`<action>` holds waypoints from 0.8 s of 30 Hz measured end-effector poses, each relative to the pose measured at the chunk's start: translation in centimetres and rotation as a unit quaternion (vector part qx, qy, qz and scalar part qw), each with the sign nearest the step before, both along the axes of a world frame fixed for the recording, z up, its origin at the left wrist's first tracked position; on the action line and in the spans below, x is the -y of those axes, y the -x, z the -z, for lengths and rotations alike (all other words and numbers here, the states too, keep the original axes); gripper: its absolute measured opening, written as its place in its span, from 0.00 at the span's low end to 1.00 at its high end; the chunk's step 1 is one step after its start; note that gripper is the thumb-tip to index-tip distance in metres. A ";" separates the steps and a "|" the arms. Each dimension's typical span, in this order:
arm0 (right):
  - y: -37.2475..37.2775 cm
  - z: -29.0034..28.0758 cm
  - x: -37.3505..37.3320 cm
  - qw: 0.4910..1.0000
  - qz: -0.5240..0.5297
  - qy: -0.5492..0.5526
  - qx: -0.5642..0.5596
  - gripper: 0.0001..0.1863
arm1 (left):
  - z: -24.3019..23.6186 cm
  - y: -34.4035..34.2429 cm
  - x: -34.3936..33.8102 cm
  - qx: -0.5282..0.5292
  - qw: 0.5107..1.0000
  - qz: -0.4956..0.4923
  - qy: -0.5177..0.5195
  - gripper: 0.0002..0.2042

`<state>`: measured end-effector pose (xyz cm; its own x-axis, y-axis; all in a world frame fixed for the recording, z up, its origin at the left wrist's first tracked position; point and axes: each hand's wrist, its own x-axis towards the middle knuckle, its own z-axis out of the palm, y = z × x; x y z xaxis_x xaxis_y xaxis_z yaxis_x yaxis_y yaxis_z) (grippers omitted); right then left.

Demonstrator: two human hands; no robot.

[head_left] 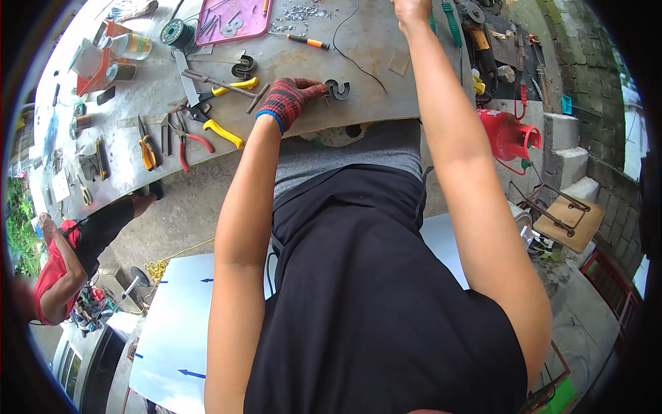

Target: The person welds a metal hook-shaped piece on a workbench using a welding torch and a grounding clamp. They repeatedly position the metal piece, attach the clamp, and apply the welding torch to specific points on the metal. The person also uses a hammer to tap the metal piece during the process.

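Observation:
My left hand (289,100), in a red and black knit glove, has its fingertips closed on the edge of a small curved dark metal piece (339,90) on the steel tabletop (372,62). Just left of it lie a thin metal bar tool (255,100), large yellow-handled snips (221,131) and another curved piece (245,67). My bare right hand (412,12) reaches to the top edge beside a green-handled tool (452,24); its fingers are mostly cut off, and what they touch cannot be made out.
Pliers (189,145), a pink tray (238,14) and an orange-handled screwdriver (303,41) lie on the table. A red gas cylinder (503,134) is at right, near concrete steps (569,155) and a folding stool (565,221). A person in red (58,276) is at left.

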<state>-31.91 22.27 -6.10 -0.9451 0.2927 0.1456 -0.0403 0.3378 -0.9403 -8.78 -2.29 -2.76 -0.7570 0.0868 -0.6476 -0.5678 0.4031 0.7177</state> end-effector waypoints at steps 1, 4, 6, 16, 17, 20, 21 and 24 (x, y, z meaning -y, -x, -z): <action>0.6 -0.3 0.2 0.999 -0.017 0.029 0.014 0.23 | -0.2 0.0 0.0 -0.002 1.000 -0.002 0.002 0.21; 2.1 -0.1 0.1 0.999 -0.022 -0.043 0.005 0.16 | 0.6 -0.2 0.1 -0.006 1.000 0.001 -0.003 0.22; 1.8 -1.0 0.5 0.993 -0.007 -0.113 -0.021 0.10 | -0.1 -0.2 0.0 -0.007 1.000 -0.002 -0.001 0.22; 1.7 -1.5 -0.4 0.977 -0.042 -0.208 -0.009 0.08 | 1.3 0.0 0.3 -0.001 1.000 -0.001 0.003 0.21; 2.0 -1.3 -0.7 0.975 -0.045 -0.215 -0.012 0.08 | 1.0 0.0 0.2 -0.001 1.000 -0.001 0.004 0.21; 2.7 -1.0 -1.5 0.972 -0.058 -0.228 -0.019 0.08 | 0.1 0.1 -0.1 0.004 0.999 0.014 0.029 0.21; 2.9 -1.0 -1.7 0.972 -0.065 -0.227 -0.022 0.08 | 0.2 0.0 -0.1 0.001 1.000 0.015 0.026 0.21; 2.6 -1.9 -1.3 0.966 -0.071 -0.247 -0.031 0.08 | 0.6 -0.1 0.3 -0.006 1.000 0.013 0.019 0.21</action>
